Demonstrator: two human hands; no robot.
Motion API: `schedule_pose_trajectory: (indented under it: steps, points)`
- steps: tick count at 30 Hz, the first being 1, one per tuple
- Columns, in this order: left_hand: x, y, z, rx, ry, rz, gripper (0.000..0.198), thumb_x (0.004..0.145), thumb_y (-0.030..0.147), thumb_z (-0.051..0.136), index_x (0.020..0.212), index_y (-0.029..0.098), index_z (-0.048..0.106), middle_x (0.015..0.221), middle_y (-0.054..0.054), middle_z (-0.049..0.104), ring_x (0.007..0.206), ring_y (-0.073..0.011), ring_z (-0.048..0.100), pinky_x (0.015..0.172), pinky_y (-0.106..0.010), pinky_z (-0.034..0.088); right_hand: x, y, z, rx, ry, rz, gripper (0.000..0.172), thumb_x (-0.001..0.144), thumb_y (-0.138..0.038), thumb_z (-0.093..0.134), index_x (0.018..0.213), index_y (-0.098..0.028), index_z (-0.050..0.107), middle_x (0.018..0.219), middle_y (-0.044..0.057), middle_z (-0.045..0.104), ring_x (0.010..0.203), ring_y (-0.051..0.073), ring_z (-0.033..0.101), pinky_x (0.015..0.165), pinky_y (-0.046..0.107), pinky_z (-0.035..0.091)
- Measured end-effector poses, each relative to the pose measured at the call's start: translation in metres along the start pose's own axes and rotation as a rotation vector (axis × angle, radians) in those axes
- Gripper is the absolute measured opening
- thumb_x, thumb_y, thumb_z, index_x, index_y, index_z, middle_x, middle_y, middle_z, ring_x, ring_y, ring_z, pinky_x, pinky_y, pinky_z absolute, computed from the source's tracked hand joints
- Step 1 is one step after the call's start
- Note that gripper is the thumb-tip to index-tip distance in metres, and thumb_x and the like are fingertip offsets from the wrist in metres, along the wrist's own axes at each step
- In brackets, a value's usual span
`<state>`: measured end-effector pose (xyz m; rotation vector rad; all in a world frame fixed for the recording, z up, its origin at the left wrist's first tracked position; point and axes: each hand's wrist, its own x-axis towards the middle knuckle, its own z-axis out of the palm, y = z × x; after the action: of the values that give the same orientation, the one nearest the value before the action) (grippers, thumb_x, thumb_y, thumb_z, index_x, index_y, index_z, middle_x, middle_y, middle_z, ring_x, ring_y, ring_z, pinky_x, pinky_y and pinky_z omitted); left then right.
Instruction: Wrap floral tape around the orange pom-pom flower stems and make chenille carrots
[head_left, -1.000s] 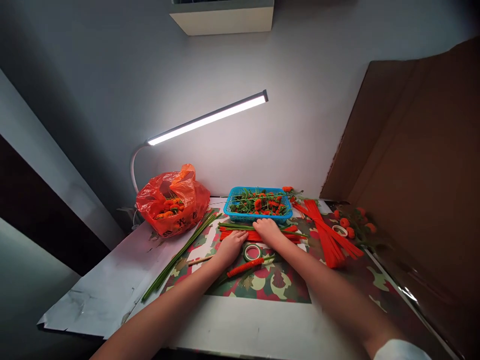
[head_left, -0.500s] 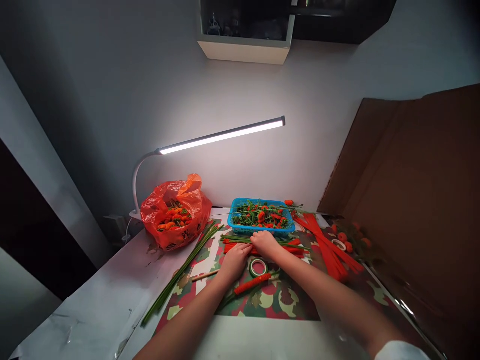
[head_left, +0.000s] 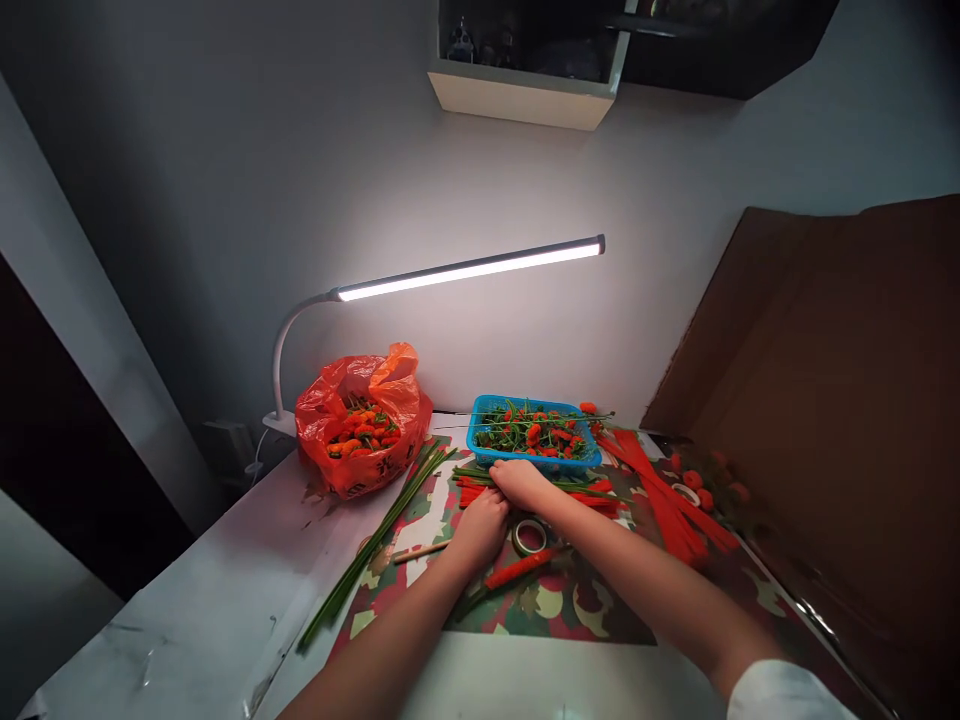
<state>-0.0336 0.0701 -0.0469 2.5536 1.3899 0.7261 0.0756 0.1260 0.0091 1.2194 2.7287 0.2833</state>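
My left hand point(head_left: 486, 518) is over the left part of a bundle of red fuzzy strips point(head_left: 471, 492), its fingers curled downward. Just beyond it, my right hand point(head_left: 519, 482) reaches across with bent fingers, close to the green stems point(head_left: 471, 474) along the blue basket's near side. Both hands look closed and nearly touch; what their fingertips grip is hidden. Nearer to me lie a roll of tape point(head_left: 531, 537) and a red fuzzy piece on a green stem point(head_left: 520, 569). A thin wooden stick point(head_left: 421, 551) rests left of my left hand.
A blue basket point(head_left: 480, 455) holds red flower-like heads with green stems. At left stand a red plastic bag point(head_left: 409, 440) of orange-red heads and a lit lamp point(head_left: 472, 268). Long green stems point(head_left: 375, 545), red strips point(head_left: 667, 500) and a cardboard sheet point(head_left: 825, 400) flank the patterned mat point(head_left: 551, 605).
The view has shifted, so most things appear slightly further right. My right hand has moved a little left relative to the basket, and my left hand sits slightly nearer to me.
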Motion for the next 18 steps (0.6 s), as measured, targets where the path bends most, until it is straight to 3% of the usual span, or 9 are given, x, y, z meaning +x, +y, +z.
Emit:
schedule_pose_trajectory:
  steps: [8, 15, 18]
  points:
    - [0.002, 0.003, -0.002, -0.001, -0.038, -0.059, 0.033, 0.083, 0.009, 0.046, 0.108, 0.013, 0.068, 0.117, -0.015, 0.066, 0.113, -0.0261, 0.059, 0.101, -0.038, 0.044, -0.006, -0.007, -0.009, -0.048, 0.052, 0.001, 0.023, 0.089, -0.010, 0.044, 0.108, -0.009, 0.056, 0.098, 0.018, 0.066, 0.087, 0.026, 0.069, 0.070, 0.031, 0.053]
    - [-0.001, 0.001, -0.004, 0.043, -0.093, -0.157, 0.032, 0.085, 0.011, 0.042, 0.094, 0.015, 0.072, 0.092, -0.015, 0.073, 0.084, -0.0268, 0.068, 0.077, -0.037, 0.052, 0.027, -0.028, -0.014, -0.040, 0.091, -0.018, 0.022, 0.091, -0.007, 0.042, 0.102, -0.007, 0.061, 0.093, 0.018, 0.068, 0.086, 0.023, 0.069, 0.067, 0.028, 0.053]
    - [0.000, -0.001, -0.005, 0.042, -0.102, -0.131, 0.034, 0.085, 0.010, 0.041, 0.103, 0.015, 0.070, 0.107, -0.016, 0.070, 0.098, -0.0277, 0.066, 0.084, -0.038, 0.052, 0.024, -0.024, -0.012, -0.019, 0.097, -0.022, 0.019, 0.092, -0.011, 0.044, 0.100, -0.011, 0.062, 0.094, 0.013, 0.068, 0.086, 0.021, 0.068, 0.068, 0.027, 0.052]
